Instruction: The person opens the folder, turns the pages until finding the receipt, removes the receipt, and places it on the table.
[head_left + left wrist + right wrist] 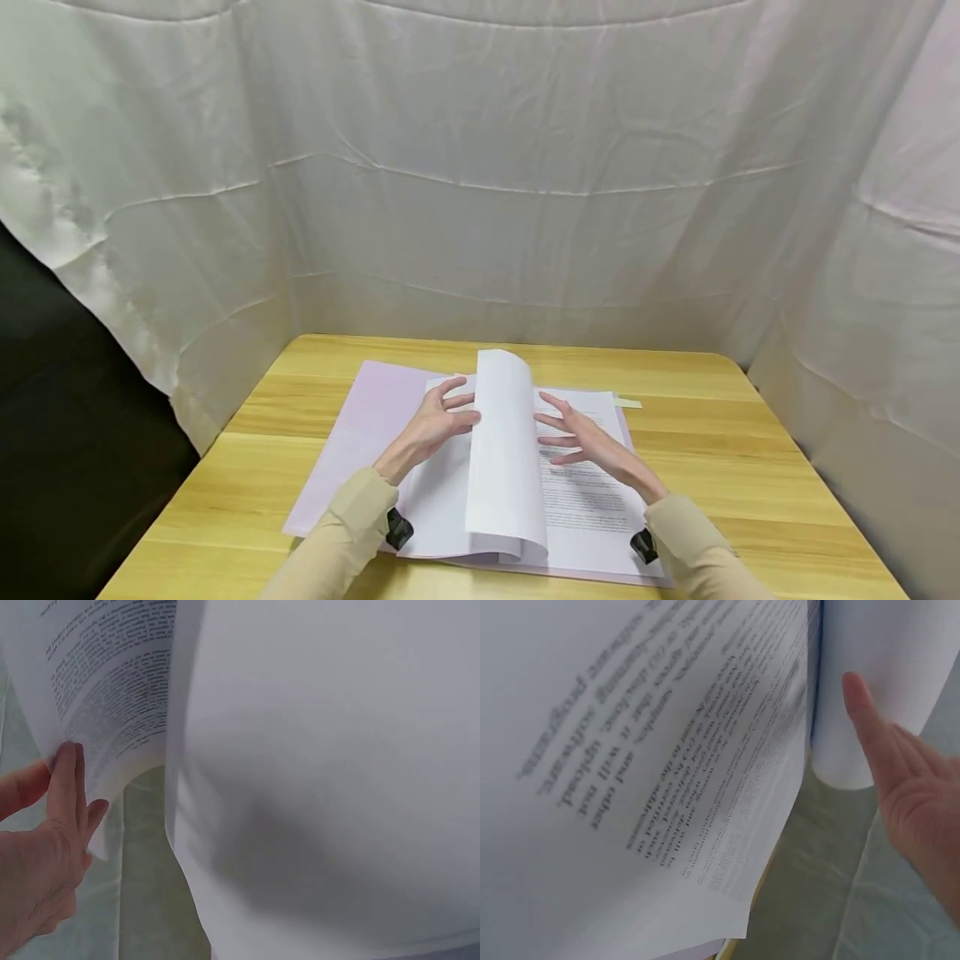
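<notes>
A curled white sheet [506, 450] stands up from the middle of an open stack of papers in a pale lilac folder [352, 433]. My left hand [433, 425] pinches the sheet's free edge between thumb and fingers; the left wrist view shows those fingers [66, 780] against the printed side. To the right of the curl, my right hand [596, 443] is spread with straight fingers over a printed page [588, 504]. In the right wrist view the curled sheet [885, 645] rises behind the right hand [911, 776], which grips nothing.
The folder lies on a wooden table [247, 492] near its front edge. A pale yellow tab [628, 403] sticks out at the stack's right side. Grey-white curtains [480, 208] hang behind and at both sides. Dark cloth [67, 417] shows at the left.
</notes>
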Demonstrator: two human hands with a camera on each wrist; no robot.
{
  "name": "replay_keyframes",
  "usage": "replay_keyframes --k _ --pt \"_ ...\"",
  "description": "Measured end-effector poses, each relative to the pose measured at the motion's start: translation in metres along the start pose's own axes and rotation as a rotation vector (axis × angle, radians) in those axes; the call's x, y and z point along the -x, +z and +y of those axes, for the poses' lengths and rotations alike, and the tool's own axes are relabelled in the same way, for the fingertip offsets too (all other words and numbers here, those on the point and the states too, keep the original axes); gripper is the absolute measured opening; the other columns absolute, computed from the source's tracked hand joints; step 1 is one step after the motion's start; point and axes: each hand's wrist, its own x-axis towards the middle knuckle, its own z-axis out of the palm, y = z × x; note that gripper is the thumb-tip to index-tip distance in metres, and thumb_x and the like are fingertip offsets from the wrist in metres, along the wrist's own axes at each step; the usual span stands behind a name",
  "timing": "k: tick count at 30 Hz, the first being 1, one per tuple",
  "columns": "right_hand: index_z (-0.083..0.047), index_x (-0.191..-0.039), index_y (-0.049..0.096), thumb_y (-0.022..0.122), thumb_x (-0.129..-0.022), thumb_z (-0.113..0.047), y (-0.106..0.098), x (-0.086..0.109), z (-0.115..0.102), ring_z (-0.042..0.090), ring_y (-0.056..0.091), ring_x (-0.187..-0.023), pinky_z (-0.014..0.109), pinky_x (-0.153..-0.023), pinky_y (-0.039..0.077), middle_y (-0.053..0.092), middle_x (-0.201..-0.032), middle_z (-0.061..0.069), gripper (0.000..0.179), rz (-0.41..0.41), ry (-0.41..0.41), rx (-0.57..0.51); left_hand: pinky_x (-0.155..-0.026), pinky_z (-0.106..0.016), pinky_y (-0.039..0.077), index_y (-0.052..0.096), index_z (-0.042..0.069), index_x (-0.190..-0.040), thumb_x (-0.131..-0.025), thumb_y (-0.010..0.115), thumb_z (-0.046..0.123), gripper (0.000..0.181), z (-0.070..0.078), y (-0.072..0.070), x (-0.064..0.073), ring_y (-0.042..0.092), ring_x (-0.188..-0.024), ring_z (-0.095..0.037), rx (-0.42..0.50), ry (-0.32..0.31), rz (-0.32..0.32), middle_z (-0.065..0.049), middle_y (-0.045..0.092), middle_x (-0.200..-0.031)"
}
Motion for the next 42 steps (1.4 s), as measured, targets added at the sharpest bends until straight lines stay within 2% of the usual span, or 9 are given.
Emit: replay_keyframes --k 6,12,19,23,25,28,32,37,42 --pt "-0.005 -0.159 0.024 0.031 -0.111 -0.038 -0.011 0.002 0.008 0.052 0.048 -0.136 0.056 -0.103 0.053 0.034 -0.159 0.031 0.059 0.056 0.005 0.09 -0.101 -0.048 0.056 0.027 -0.002 -0.155 -0.086 0.069 -0.004 0.08 -0.007 -0.005 -0.002 0.063 -0.122 -0.04 -0.039 -0.041 0.063 -0.036 0.044 -0.148" --pt "0.006 -0.143 0.048 0.054 -0.104 -0.026 -0.027 0.011 0.026 0.045 0.059 -0.124 0.056 -0.101 0.053 0.056 -0.14 0.031 0.051 0.191 0.001 0.369 -0.1 -0.049 0.054 0.03 0.0 -0.154 -0.083 0.074 0.001 0.083 -0.014 -0.016 0.0 0.061 -0.122 -0.041 -0.09 -0.082 0.115 -0.036 0.045 -0.146" --pt "0.006 -0.142 0.05 0.069 -0.095 -0.029 -0.035 0.016 0.036 0.052 0.041 -0.14 0.067 -0.115 0.033 0.05 -0.147 0.03 0.061 0.178 0.024 0.515 -0.092 -0.043 0.058 0.03 0.0 -0.152 -0.081 0.079 0.004 0.086 -0.02 -0.03 0.002 0.064 -0.116 -0.04 -0.163 -0.098 0.165 -0.037 0.049 -0.142" --pt "0.006 -0.143 0.048 0.075 -0.09 -0.027 -0.036 0.017 0.039 0.054 0.037 -0.142 0.068 -0.115 0.031 0.046 -0.15 0.032 0.068 0.154 0.045 0.592 -0.085 -0.039 0.059 0.027 -0.002 -0.152 -0.081 0.081 0.008 0.09 -0.023 -0.038 0.002 0.064 -0.115 -0.039 -0.254 -0.099 0.164 -0.037 0.05 -0.141" --pt "0.005 -0.145 0.047 0.076 -0.089 -0.028 -0.036 0.018 0.041 0.054 0.037 -0.142 0.068 -0.116 0.031 0.043 -0.151 0.032 0.071 0.141 0.067 0.621 -0.081 -0.037 0.057 0.026 -0.002 -0.153 -0.082 0.081 0.009 0.091 -0.025 -0.042 0.003 0.065 -0.108 -0.037 -0.314 -0.101 0.169 -0.036 0.054 -0.135" --pt "0.003 -0.148 0.044 0.077 -0.088 -0.03 -0.035 0.02 0.041 0.054 0.035 -0.143 0.068 -0.116 0.031 0.039 -0.154 0.032 0.076 0.123 0.11 0.642 -0.079 -0.035 0.053 0.028 -0.002 -0.152 -0.082 0.082 0.012 0.09 -0.029 -0.049 0.005 0.062 -0.095 -0.027 -0.469 -0.098 0.201 -0.028 0.061 -0.118" --pt "0.004 -0.149 0.041 0.078 -0.088 -0.029 -0.037 0.021 0.04 0.053 0.032 -0.145 0.067 -0.117 0.029 0.036 -0.157 0.031 0.079 0.104 0.135 0.627 -0.082 -0.04 0.051 0.031 -0.002 -0.151 -0.081 0.083 0.014 0.089 -0.031 -0.056 0.004 0.053 -0.087 -0.024 -0.632 -0.1 0.23 -0.017 0.057 -0.101" --pt "0.007 -0.149 0.04 0.078 -0.087 -0.026 -0.04 0.023 0.039 0.054 0.032 -0.144 0.065 -0.118 0.03 0.037 -0.156 0.031 0.079 0.089 0.125 0.637 -0.085 -0.046 0.055 0.031 -0.004 -0.15 -0.08 0.083 0.013 0.089 -0.032 -0.061 0.004 0.056 -0.088 -0.027 -0.714 -0.103 0.222 -0.019 0.057 -0.102" --pt "0.01 -0.148 0.039 0.078 -0.088 -0.023 -0.042 0.024 0.039 0.053 0.036 -0.143 0.064 -0.117 0.031 0.038 -0.154 0.032 0.079 0.078 0.119 0.621 -0.075 -0.04 0.054 0.033 -0.007 -0.148 -0.079 0.083 0.01 0.087 -0.035 -0.063 0.006 0.056 -0.079 -0.026 -0.783 -0.076 0.219 -0.019 0.058 -0.094"
